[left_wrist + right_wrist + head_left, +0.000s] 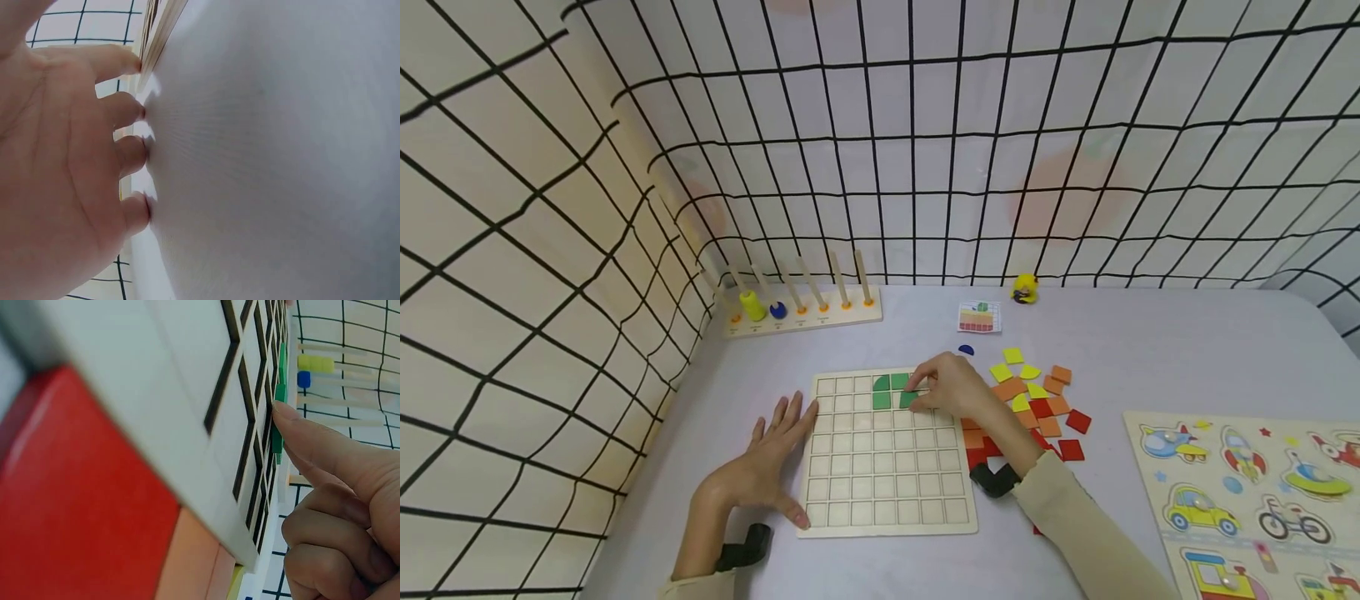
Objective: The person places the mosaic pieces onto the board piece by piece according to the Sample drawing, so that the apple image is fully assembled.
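Observation:
A wooden grid board (880, 487) lies on the table, with several green tiles near its far edge. Among them are a green quarter-round tile (882, 383) and a green square tile (882, 401). My right hand (953, 385) pinches another green square (907, 400) between thumb and index finger, right at the grid; the other fingers curl in. In the right wrist view the thumb tip meets the green edge (279, 428). My left hand (763, 467) spreads along the board's left side, its thumb by the near corner and index fingertip at the edge (164, 37).
Red, orange and yellow tiles (1037, 408) lie scattered right of the board, partly under my right forearm. Behind stand a peg stand (805, 321), a pattern card (979, 317) and a small yellow toy (1024, 289). A vehicle puzzle (1247, 467) lies at right. Black netting (913, 133) encloses the table.

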`<state>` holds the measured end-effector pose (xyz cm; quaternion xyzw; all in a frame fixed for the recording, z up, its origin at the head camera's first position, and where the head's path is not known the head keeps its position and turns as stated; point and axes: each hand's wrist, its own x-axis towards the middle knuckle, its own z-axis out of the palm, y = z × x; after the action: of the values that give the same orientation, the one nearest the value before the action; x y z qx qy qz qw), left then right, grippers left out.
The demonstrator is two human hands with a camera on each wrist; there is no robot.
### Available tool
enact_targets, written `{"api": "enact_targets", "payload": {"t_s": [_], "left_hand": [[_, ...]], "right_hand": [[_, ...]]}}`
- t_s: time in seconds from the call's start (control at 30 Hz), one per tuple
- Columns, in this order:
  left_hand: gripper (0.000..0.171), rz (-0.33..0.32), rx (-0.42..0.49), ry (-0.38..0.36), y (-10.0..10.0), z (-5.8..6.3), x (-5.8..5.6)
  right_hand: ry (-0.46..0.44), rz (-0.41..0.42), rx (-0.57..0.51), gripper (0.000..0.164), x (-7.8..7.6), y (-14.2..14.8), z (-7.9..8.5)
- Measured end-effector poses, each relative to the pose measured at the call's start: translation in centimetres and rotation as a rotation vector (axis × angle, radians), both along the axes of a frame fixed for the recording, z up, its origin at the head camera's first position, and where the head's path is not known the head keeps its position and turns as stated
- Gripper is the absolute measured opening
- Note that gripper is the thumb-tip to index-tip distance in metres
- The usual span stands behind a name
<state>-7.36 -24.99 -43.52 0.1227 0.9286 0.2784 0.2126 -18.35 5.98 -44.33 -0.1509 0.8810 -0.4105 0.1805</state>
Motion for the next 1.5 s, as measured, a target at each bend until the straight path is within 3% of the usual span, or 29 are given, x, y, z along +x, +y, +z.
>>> {"api": "enact_targets", "payload": {"t_s": [0.47,1.0,1.13,1.3,1.5], "left_hand": [[0.159,-0.05,0.046,0.013,0.0,-0.6,-0.2],[0.159,-0.055,0.051,0.004,0.0,-0.8,-0.3],[0.158,-0.058,0.056,0.004,0.1,-0.8,-0.3],[0.159,-0.054,0.063,-0.005,0.0,-0.6,-0.3],[0.159,-0.046,0.065,-0.004,-0.2,-0.6,-0.1]], "right_hand": [[-0.025,0.019,-0.065,0.014,-0.3,-0.5,0.0],[-0.029,0.051,-0.118,0.016,-0.4,0.0,-0.1],[-0.024,-0.004,-0.128,0.016,-0.3,1.8,0.2],[0.0,-0.11,-0.062,0.02,-0.1,5.5,0.4],[-0.061,-0.304,0.058,0.024,0.1,8.7,0.3]]}}
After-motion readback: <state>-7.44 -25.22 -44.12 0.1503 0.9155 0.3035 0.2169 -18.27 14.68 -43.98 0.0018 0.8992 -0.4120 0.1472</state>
